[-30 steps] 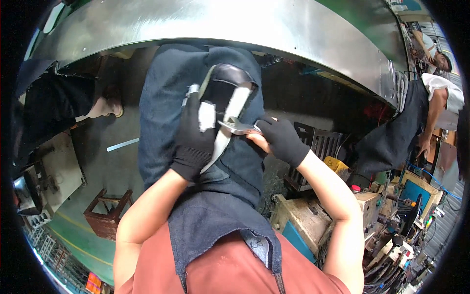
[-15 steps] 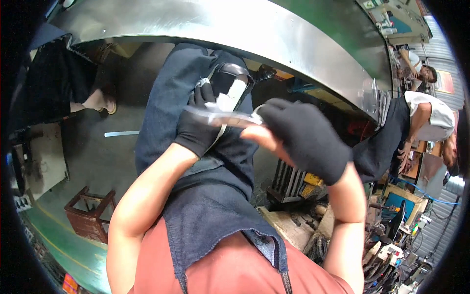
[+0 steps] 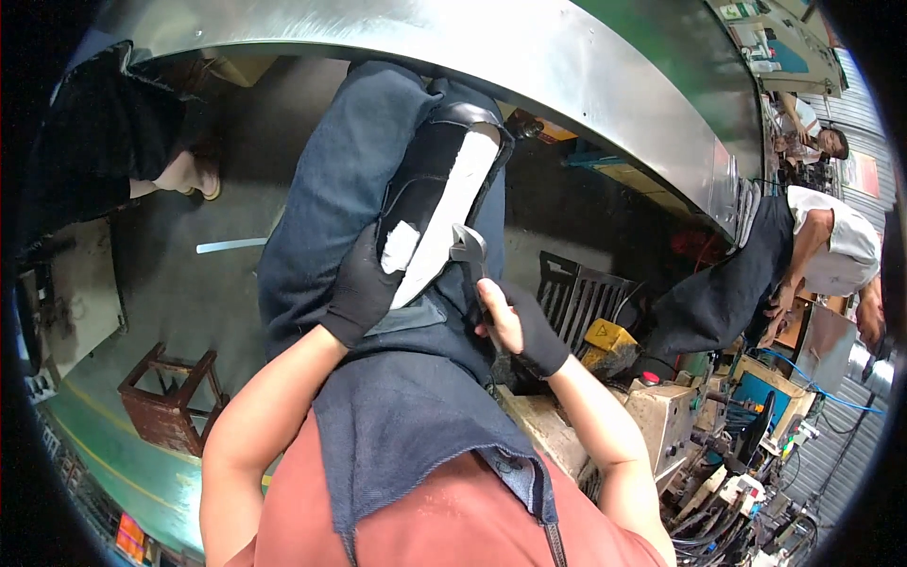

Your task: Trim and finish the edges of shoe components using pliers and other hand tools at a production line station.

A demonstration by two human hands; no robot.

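A black shoe upper (image 3: 416, 197) lies along my thighs with its sole side up, a long white insole (image 3: 460, 181) running down it. My left hand (image 3: 361, 291), in a black glove with the fingers partly hidden, grips the shoe's left side near its lower end. White wrapping (image 3: 401, 248) shows at that hand's thumb. In my right hand (image 3: 521, 326), also gloved but with a bare thumb, are metal pincers (image 3: 470, 248). Their head is beside the insole's right edge; whether it touches the shoe, I cannot tell.
A metal bench edge (image 3: 397, 28) crosses ahead of my knees. At the left are a brown stool (image 3: 175, 402) and a white strip (image 3: 231, 245) on the floor. Machinery (image 3: 661, 416) stands close on my right, near a black slatted rack (image 3: 581, 298). A co-worker (image 3: 822, 222) sits farther right.
My right hand with the pincers has come down and back from across the shoe to its right side. The left hand has slid toward me, exposing more of the insole.
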